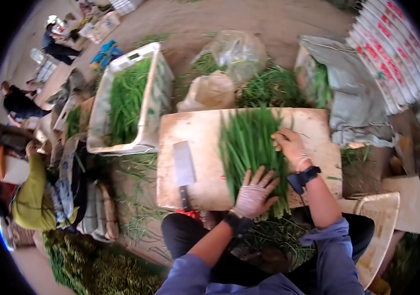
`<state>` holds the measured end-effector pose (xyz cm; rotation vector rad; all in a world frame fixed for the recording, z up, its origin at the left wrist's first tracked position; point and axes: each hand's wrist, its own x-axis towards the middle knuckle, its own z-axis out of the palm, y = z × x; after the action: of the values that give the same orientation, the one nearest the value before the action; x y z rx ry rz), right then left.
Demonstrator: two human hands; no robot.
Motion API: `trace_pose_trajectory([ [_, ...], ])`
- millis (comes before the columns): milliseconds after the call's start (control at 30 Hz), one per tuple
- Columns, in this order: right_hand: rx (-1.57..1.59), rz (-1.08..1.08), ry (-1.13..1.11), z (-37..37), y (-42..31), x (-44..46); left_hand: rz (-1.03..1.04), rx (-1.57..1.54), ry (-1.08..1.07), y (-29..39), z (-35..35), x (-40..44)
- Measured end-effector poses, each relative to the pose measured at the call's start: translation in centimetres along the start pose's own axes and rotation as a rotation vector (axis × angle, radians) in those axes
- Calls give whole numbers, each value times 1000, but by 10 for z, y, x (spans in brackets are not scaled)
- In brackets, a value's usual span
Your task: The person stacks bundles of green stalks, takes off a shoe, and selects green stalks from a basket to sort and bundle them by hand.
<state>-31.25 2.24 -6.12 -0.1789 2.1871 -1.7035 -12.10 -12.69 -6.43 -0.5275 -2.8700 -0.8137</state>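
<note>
A thick bundle of long green chives (249, 147) lies lengthwise across a pale cutting board (200, 128). My left hand (255, 197), in a thin clear glove, rests on the lower part of the bundle with its fingers spread. At the bundle's upper right edge, my right hand (292, 147) has its fingers curled together in a pinch. What sits between those fingertips is too small to make out. To the left on the board is a cleaver (184, 162) with a wide blade and a dark handle, touched by neither hand.
Left of the board stands a white crate (143, 120) of greens. Beyond the board are plastic bags (239, 51) and loose greens (271, 88). A grey cover (355, 81) drapes a container at right. A person in a yellow-green sleeve (32, 196) sits at left; others are farther back.
</note>
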Motion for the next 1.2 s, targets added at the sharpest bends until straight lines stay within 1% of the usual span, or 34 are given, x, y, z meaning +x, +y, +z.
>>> trace_pose_trajectory([
  [33, -13, 51, -18, -2, -6, -3, -7, 0, -15, 2, -3, 2],
  [100, 91, 192, -74, -5, -17, -7, -19, 12, -37, 4, -6, 4],
  [200, 371, 339, -166, -21, -15, -3, -36, 16, -53, 6, -7, 4],
  [233, 492, 307, -171, -29, -15, 2, -39, 17, -51, 6, -6, 4],
  [300, 586, 215, -23, -42, -23, 9, -40, 16, -48, 5, -4, 3],
  [367, 520, 107, 35, -69, -27, 15, -37, 14, -41, 4, -3, 3],
  [400, 436, -9, 150, -81, -25, 19, -35, 11, -36, 4, -2, 2],
  [467, -435, -143, 532, -88, -14, 20, -34, 8, -28, 4, -1, 1],
  [533, -911, -348, 609, -79, -7, 12, -31, 5, -28, 4, -2, 2],
  [567, -735, -271, 419, -72, -6, 5, -29, 9, -23, 3, -2, 3],
  [633, -373, -98, 47, -39, -27, -15, -27, 11, -28, 3, -1, 2],
  [700, -569, -144, -28, -16, -24, -17, -33, 12, -37, 3, -2, 4],
  [733, -580, -251, -30, -10, -13, -13, -36, 12, -42, 4, -2, 4],
  [867, -662, -193, -65, -2, 5, -2, -40, 5, -48, 4, -3, 3],
  [967, -714, -82, -99, -2, 1, 0, -42, 13, -58, 5, -4, 3],
  [1067, -407, -81, -193, -13, 18, 10, -45, -5, -41, 4, -3, 2],
  [1167, -144, 10, -188, -24, -4, -3, -49, -27, -26, 4, -3, 2],
  [1200, -55, 86, -171, -30, -13, -6, -50, -27, -23, 4, -3, 2],
])
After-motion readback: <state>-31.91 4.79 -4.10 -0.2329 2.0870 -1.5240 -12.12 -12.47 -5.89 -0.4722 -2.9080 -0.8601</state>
